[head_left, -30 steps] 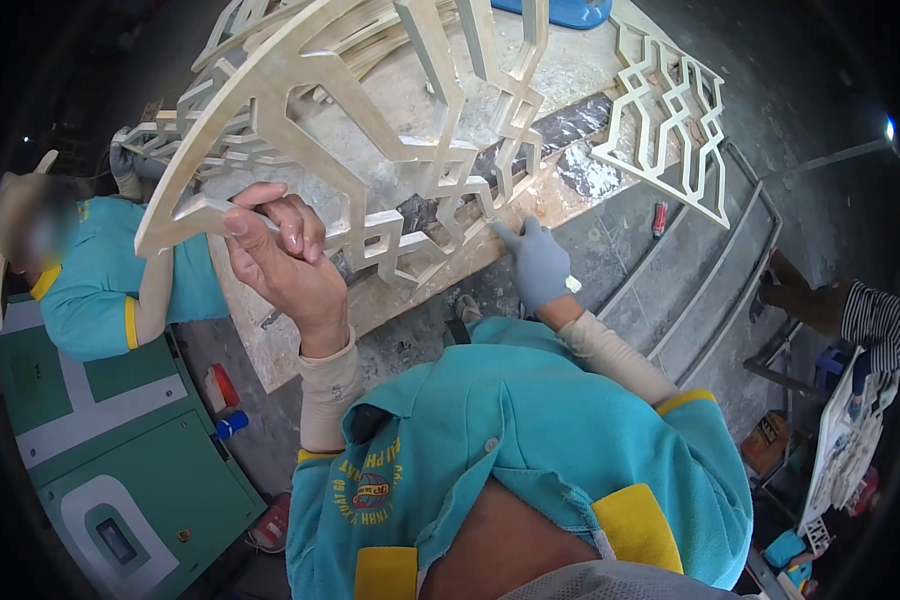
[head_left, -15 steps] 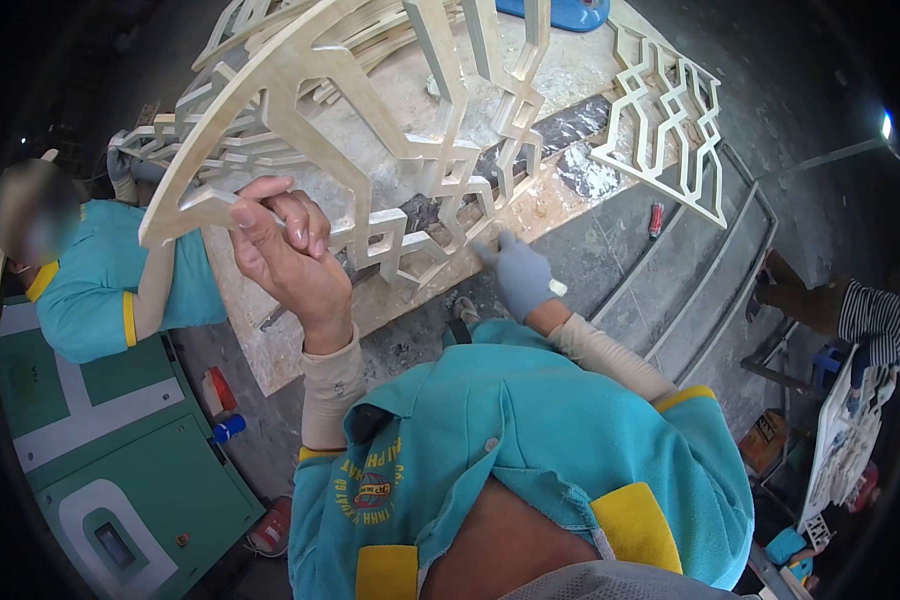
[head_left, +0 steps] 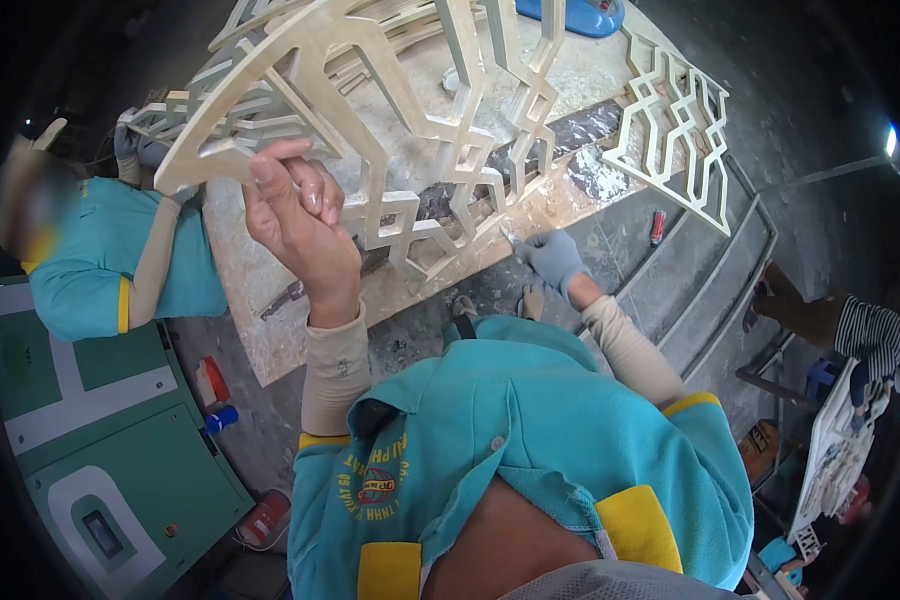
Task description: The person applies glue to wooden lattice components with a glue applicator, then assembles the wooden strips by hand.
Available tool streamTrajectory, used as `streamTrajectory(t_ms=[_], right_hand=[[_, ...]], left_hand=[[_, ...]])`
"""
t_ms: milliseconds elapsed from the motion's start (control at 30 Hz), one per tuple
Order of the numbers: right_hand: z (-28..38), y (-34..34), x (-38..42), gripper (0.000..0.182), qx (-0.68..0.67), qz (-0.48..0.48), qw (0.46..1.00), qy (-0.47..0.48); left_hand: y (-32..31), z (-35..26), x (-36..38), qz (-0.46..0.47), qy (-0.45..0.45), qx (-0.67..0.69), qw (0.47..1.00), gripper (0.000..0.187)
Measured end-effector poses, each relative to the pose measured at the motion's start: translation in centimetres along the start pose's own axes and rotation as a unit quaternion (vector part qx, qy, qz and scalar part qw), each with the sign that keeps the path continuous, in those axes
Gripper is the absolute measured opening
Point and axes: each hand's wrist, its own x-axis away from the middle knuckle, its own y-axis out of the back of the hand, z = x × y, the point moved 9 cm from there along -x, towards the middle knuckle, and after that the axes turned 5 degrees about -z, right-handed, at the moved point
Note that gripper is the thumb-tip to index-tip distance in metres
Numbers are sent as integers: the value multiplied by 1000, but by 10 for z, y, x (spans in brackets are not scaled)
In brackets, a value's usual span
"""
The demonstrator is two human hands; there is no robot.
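Note:
My left hand [head_left: 305, 215], bare, is closed on the edge of a pale wooden lattice panel [head_left: 370, 170] with a curved outer rim. The panel stands tilted up over the worktable [head_left: 255, 345], its lower end near the table's front edge. In a grey glove, my right hand [head_left: 553, 260] is closed beside that lower end, just off the table edge. A small, thin, light tool tip [head_left: 508, 233] sticks out from its fingers; the rest is hidden in the glove.
Another lattice panel [head_left: 670, 125] overhangs the table's right side. More wooden frames are piled at the back, near a blue object [head_left: 585, 15]. A co-worker [head_left: 110, 250] handles frames on the left, by a green cabinet [head_left: 120, 440]. Metal rails [head_left: 705, 260] and a red tube [head_left: 658, 228] lie right.
My left hand has risen slightly with the panel's end. My right hand has moved a little right, and a thin tool tip now shows at its fingers. The co-worker's arm has shifted.

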Motion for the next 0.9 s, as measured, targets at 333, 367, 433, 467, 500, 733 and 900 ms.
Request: streamTrajectory(t_ms=[333, 367, 433, 467, 500, 733, 900], right_hand=[[71, -15, 42, 46, 431, -246, 806, 323], [70, -18, 41, 49, 443, -259, 794, 325], [68, -30, 50, 49, 433, -239, 797, 346], [66, -37, 55, 49, 421, -217, 801, 365], [65, -37, 58, 49, 421, -216, 802, 365], [63, -27, 45, 53, 406, -210, 830, 320], [60, -41, 57, 52, 418, -142, 824, 355]], left_hand=[[3, 1, -5, -20, 6, -4, 1000, 39], [3, 1, -3, -19, 4, -7, 1000, 39], [2, 0, -2, -16, 2, -14, 1000, 41], [2, 0, -1, -12, 3, -22, 1000, 42], [3, -1, 0, -12, 4, -24, 1000, 42], [1, -2, 1, -4, 3, -23, 1000, 40], [1, 1, -3, -4, 3, -21, 1000, 40]])
